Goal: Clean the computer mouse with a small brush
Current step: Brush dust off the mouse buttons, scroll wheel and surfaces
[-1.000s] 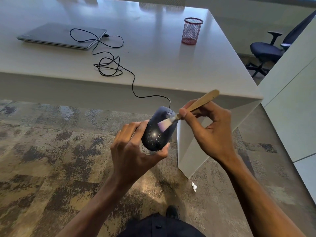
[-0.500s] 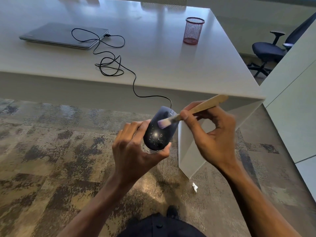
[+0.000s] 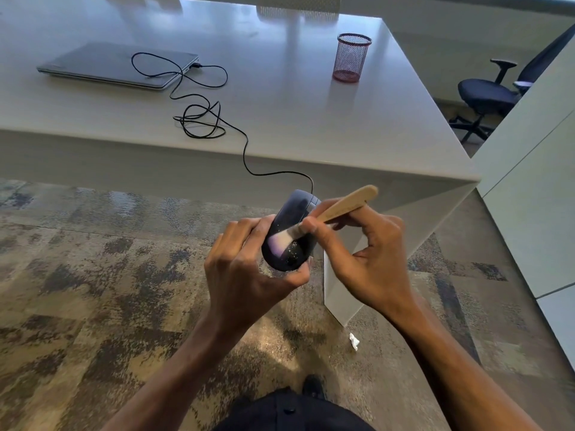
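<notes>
The computer mouse (image 3: 291, 236) is held in front of the worktop (image 3: 295, 113), above the carpeted floor, clamped in the left hand (image 3: 249, 272), whose grip is curled round its sides. The small brush (image 3: 326, 217) is pinched by its wooden handle in the right hand (image 3: 370, 262). The pale bristles are pressed against the mouse's back. The cable (image 3: 217, 119) is trailed across the worktop to a closed laptop (image 3: 102, 65).

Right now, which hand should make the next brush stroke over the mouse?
Right hand: it pinches the brush, bristles on the mouse. The left hand grips the mouse.
</notes>
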The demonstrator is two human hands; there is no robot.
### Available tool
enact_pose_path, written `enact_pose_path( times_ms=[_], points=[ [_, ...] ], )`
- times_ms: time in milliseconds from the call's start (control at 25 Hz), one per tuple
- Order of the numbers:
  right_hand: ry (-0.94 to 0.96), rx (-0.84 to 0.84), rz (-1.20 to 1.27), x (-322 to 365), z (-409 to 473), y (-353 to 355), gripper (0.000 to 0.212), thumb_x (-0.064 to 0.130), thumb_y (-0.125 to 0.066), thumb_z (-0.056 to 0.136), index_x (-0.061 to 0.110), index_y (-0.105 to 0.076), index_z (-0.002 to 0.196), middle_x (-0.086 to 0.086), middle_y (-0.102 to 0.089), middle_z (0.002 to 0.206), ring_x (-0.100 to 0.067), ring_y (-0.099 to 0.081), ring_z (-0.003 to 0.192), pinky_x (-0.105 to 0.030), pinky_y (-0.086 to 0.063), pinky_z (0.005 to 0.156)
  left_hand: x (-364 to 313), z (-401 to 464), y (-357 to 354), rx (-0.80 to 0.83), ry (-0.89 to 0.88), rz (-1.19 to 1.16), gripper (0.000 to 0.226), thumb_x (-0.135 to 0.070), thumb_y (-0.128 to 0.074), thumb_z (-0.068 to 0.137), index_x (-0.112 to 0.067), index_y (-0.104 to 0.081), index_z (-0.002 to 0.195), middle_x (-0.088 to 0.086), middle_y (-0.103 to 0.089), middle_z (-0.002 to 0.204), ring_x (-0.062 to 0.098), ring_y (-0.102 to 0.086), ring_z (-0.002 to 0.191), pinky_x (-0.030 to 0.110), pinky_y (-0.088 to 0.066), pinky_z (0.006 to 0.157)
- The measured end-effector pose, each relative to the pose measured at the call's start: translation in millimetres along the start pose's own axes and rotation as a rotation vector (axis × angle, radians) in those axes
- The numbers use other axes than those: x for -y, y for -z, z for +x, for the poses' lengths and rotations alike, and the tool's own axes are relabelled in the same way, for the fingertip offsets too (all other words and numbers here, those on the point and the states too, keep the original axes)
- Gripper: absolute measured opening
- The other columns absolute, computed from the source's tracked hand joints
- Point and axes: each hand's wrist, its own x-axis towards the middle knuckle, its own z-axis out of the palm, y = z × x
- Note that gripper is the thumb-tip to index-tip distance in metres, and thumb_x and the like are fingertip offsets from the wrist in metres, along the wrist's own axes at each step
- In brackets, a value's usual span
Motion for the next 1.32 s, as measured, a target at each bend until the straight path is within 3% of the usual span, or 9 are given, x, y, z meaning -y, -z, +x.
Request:
enact_pose_path(
  times_ms=[160, 280, 440, 640, 760, 880, 1000, 1120, 1320],
  points=[
    [-0.108, -0.179, -0.068, -7.7, 10.7, 3.9, 0.018, 0.019, -0.070, 0.089, 0.013, -0.065, 0.105, 0.016, -0.065, 0.093, 0.019, -0.061, 0.081, -0.005, -0.050, 0.071, 0.2, -2.8, 0.4, 0.015, -0.005, 0.003, 0.066, -0.057, -0.073, 0.068, -0.006, -0.066, 0.111, 0.006, -0.065, 0.097, 0.020, -0.058, 0.083, 0.038, -0.052, 0.064],
    [-0.118, -0.205, 0.023, -4.7, 11.5, 7.3, 0.013, 0.021, -0.067, 0.089, 0.016, -0.065, 0.102, 0.022, -0.065, 0.092, 0.011, -0.066, 0.082, -0.009, -0.051, 0.070, 0.1, -3.6, 1.3, 0.016, 0.000, -0.002, 0.067, -0.056, -0.073, 0.069, -0.005, -0.066, 0.111, 0.007, -0.065, 0.098, 0.020, -0.058, 0.084, 0.039, -0.052, 0.064],
    [-0.136, -0.029, 0.122, -0.8, 6.6, 5.2, 0.010, 0.021, -0.068, 0.088, 0.017, -0.068, 0.097, 0.020, -0.069, 0.091, 0.000, -0.069, 0.081, -0.016, -0.055, 0.073, -0.3, -2.9, 2.4, -0.001, -0.018, -0.026, 0.065, -0.055, -0.072, 0.071, -0.003, -0.066, 0.109, 0.007, -0.066, 0.097, 0.020, -0.059, 0.083, 0.039, -0.053, 0.065],
    [-0.272, -0.191, 0.055, -19.7, 19.4, 9.0, 0.008, 0.018, -0.068, 0.092, 0.014, -0.068, 0.098, 0.012, -0.072, 0.088, -0.007, -0.072, 0.082, -0.026, -0.059, 0.078, -2.5, -4.5, 2.7, -0.003, -0.025, -0.024, 0.068, -0.057, -0.071, 0.069, -0.003, -0.067, 0.110, 0.008, -0.066, 0.096, 0.020, -0.058, 0.081, 0.038, -0.052, 0.063],
    [-0.300, -0.248, -0.021, -27.8, 27.5, 12.4, 0.005, 0.020, -0.067, 0.093, 0.018, -0.066, 0.098, 0.020, -0.068, 0.086, -0.002, -0.072, 0.082, -0.022, -0.058, 0.078, -3.0, -5.2, 3.7, 0.003, -0.023, -0.039, 0.068, -0.057, -0.070, 0.069, -0.003, -0.066, 0.111, 0.008, -0.066, 0.097, 0.019, -0.058, 0.082, 0.038, -0.053, 0.064],
    [-0.281, -0.295, 0.051, -26.2, 28.3, 14.2, 0.007, 0.019, -0.066, 0.094, 0.014, -0.066, 0.099, 0.013, -0.071, 0.088, -0.007, -0.073, 0.083, -0.026, -0.058, 0.079, -2.6, -4.5, 4.5, 0.006, -0.002, -0.041, 0.069, -0.058, -0.070, 0.069, -0.003, -0.067, 0.111, 0.008, -0.066, 0.098, 0.019, -0.058, 0.083, 0.037, -0.053, 0.065],
    [-0.175, -0.153, 0.154, -18.8, 23.5, 14.6, 0.009, 0.018, -0.067, 0.091, 0.013, -0.066, 0.098, 0.016, -0.071, 0.089, -0.006, -0.072, 0.083, -0.020, -0.056, 0.076, -1.7, -4.3, 4.8, 0.005, 0.003, -0.032, 0.070, -0.059, -0.070, 0.068, -0.003, -0.066, 0.111, 0.008, -0.066, 0.097, 0.019, -0.058, 0.083, 0.037, -0.053, 0.065],
    [-0.157, -0.064, 0.053, -17.5, 23.8, 16.4, 0.010, 0.020, -0.069, 0.090, 0.015, -0.067, 0.098, 0.022, -0.068, 0.088, 0.000, -0.070, 0.082, -0.014, -0.054, 0.075, -1.5, -4.2, 4.2, 0.009, 0.005, -0.025, 0.070, -0.059, -0.070, 0.068, -0.004, -0.066, 0.111, 0.008, -0.066, 0.098, 0.019, -0.058, 0.084, 0.037, -0.052, 0.066],
    [-0.160, -0.212, -0.166, -27.6, 34.1, 22.2, 0.011, 0.015, -0.071, 0.091, 0.011, -0.069, 0.102, 0.023, -0.065, 0.089, 0.011, -0.066, 0.078, -0.015, -0.054, 0.070, -4.2, -4.8, 2.9, 0.017, 0.003, -0.027, 0.069, -0.058, -0.071, 0.068, -0.005, -0.067, 0.111, 0.007, -0.066, 0.098, 0.020, -0.058, 0.082, 0.039, -0.052, 0.064]
  ],
)
